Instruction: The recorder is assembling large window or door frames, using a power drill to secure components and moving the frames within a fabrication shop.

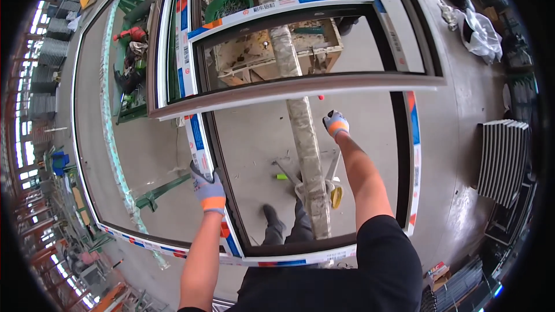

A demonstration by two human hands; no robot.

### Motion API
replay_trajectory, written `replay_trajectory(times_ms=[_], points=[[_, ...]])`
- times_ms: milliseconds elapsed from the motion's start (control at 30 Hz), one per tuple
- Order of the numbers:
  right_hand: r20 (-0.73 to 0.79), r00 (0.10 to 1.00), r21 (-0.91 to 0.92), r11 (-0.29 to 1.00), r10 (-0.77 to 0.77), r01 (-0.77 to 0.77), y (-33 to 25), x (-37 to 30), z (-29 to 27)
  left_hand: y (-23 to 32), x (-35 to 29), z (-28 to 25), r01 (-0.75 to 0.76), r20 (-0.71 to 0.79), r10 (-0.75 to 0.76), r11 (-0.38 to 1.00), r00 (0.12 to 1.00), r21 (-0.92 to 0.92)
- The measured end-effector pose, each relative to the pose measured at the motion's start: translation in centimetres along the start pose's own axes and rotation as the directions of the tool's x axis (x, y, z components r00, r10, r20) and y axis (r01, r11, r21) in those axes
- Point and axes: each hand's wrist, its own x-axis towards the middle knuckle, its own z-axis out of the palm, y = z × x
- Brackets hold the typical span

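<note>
A large window frame (415,138) with dark inner edges and printed protective film lies flat in front of me. My left hand (208,189), in a grey and orange glove, is closed around its upright bar (198,141) on the left. Over the opening to the right is my right hand (336,123), gloved alike, its fingers curled; whatever they may hold is hidden. Beyond that hand, a smaller brown and white frame (300,85) rests across the far part of the large one. A film-wrapped support beam (302,133) runs beneath both.
A second wrapped beam (108,98) and a green stand (133,112) with tools are at left. Past the frames, a wooden workbench (248,72) carries a green basket (230,4) of small metal parts. Stacked profiles (503,162) and clear plastic (483,37) lie at right.
</note>
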Motion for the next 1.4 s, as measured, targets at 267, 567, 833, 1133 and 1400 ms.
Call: replay_trajectory(times_ms=[267, 567, 833, 1133, 1400], points=[[-0.292, 0.906, 0.245, 0.891, -0.307, 0.381, 8.5, 16.9, 8.7, 1.7, -1.2, 2.4, -0.060, 0.047, 0.055, 0.993, 0.997, 0.103], [0.003, 1.000, 0.138, 0.990, 0.030, -0.031, -2.3, 22.2, 9.2, 2.6, -0.1, -1.7, -0.122, 0.068, 0.115, 0.985, 0.991, 0.118], [-0.116, 0.983, 0.213, 0.970, 0.142, -0.115, -2.8, 23.2, 10.4, 2.9, 0.3, -1.4, -0.126, 0.015, 0.125, 0.990, 0.992, 0.059], [0.015, 1.000, 0.198, 0.980, 0.027, -0.029, -2.5, 20.2, 11.8, 2.0, -0.4, -1.5, -0.115, -0.008, 0.118, 0.978, 0.993, 0.177], [0.238, 0.963, -0.095, 0.983, -0.129, 0.155, 2.7, 12.7, 11.6, 1.3, -1.1, -1.4, 0.011, 0.021, -0.018, 0.957, 1.000, 0.291]])
